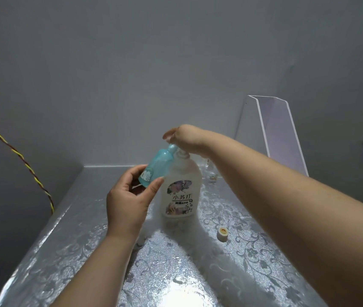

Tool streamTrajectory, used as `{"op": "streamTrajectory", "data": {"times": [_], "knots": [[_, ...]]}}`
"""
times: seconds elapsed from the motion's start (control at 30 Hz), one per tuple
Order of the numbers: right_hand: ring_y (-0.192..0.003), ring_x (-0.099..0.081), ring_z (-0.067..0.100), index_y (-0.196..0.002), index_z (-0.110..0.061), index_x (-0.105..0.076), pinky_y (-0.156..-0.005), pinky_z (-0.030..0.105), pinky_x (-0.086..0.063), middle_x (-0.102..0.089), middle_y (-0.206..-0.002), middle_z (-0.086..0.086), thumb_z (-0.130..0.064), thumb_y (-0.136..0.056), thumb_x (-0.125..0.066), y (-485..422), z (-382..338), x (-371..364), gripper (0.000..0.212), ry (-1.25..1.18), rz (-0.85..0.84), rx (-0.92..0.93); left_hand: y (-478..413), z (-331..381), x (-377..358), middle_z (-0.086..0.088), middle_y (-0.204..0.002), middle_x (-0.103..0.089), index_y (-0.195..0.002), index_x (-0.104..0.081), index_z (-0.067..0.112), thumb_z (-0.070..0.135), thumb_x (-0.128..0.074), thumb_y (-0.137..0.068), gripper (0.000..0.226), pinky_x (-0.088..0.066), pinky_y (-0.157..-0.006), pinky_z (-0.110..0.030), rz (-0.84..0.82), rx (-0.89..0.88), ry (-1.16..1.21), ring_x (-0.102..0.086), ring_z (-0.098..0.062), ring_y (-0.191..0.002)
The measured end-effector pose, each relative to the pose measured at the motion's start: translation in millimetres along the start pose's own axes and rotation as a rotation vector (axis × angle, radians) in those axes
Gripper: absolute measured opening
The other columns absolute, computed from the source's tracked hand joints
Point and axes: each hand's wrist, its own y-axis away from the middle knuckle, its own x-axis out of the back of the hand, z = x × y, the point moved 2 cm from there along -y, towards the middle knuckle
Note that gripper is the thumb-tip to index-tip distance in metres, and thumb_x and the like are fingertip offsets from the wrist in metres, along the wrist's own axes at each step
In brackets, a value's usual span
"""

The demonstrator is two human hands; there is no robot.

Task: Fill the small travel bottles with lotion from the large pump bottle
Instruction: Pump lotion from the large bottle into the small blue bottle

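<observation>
Left hand (127, 202) grips teal bottle (157, 166) — right hand (187, 138) presses pump bottle (181, 180) labelled 小苏打

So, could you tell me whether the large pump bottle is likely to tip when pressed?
Probably not: the pump bottle stands upright on a wide base, with the right hand pressing from above. On the glossy table cover it might slide if pushed sideways.

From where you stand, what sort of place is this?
Likely a corner of a home: a table under a glossy floral cover, bare grey walls, and a household pump bottle.
</observation>
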Motion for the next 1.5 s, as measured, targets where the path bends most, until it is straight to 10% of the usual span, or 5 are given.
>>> {"op": "streamTrajectory", "data": {"times": [0.3, 0.47, 0.7, 1.2, 1.5], "knots": [[-0.132, -0.045, 0.022, -0.139, -0.009, -0.048, -0.107, 0.027, -0.035, -0.047, -0.145, 0.006, 0.005, -0.096, -0.033, -7, -4, -1, 0.048, 0.053, -0.041, 0.014, -2, -1, 1, 0.014, -0.085, -0.074, -0.095, -0.068, 0.032, 0.035, -0.080, -0.061, 0.036, -0.052, -0.068, -0.014, 0.013, 0.007, 0.013, -0.068, -0.002, -0.076], [-0.120, -0.053, 0.019, -0.141, -0.012, -0.045, -0.058, 0.004, -0.044, -0.048, -0.144, 0.005, 0.011, -0.092, -0.036, -11, -1, -9, 0.055, 0.097, -0.059, 0.026, -3, -2, 3, 0.012, -0.087, -0.074, -0.094, -0.068, 0.033, 0.036, -0.080, -0.061, 0.036, -0.054, -0.069, -0.015, 0.021, 0.018, -0.007, -0.070, -0.003, -0.078], [-0.133, -0.043, 0.026, -0.138, -0.005, -0.049, -0.107, 0.029, -0.034, -0.047, -0.144, 0.010, -0.011, -0.102, -0.036, 0, -1, 0, 0.038, 0.019, -0.068, 0.023, -1, -3, 2, 0.007, -0.095, -0.074, -0.100, -0.067, 0.034, 0.035, -0.080, -0.061, 0.041, -0.055, -0.073, -0.018, -0.009, 0.026, 0.002, -0.071, -0.007, -0.085], [-0.134, -0.044, 0.021, -0.142, -0.010, -0.043, -0.101, 0.021, -0.036, -0.044, -0.147, 0.007, 0.007, -0.095, -0.038, -4, -2, -9, 0.051, -0.015, -0.073, -0.046, 0, -2, 2, 0.010, -0.090, -0.074, -0.097, -0.067, 0.035, 0.036, -0.079, -0.061, 0.038, -0.051, -0.068, -0.011, -0.013, 0.011, -0.010, -0.069, -0.001, -0.079], [-0.126, -0.048, 0.033, -0.128, 0.004, -0.053, -0.107, 0.039, -0.038, -0.053, -0.134, 0.019, -0.021, -0.102, -0.036, 4, -4, 7, 0.040, -0.008, -0.011, 0.037, -2, -3, 0, 0.012, -0.088, -0.074, -0.097, -0.068, 0.034, 0.037, -0.079, -0.060, 0.039, -0.052, -0.070, -0.013, -0.017, 0.010, 0.018, -0.069, -0.002, -0.079]]}}
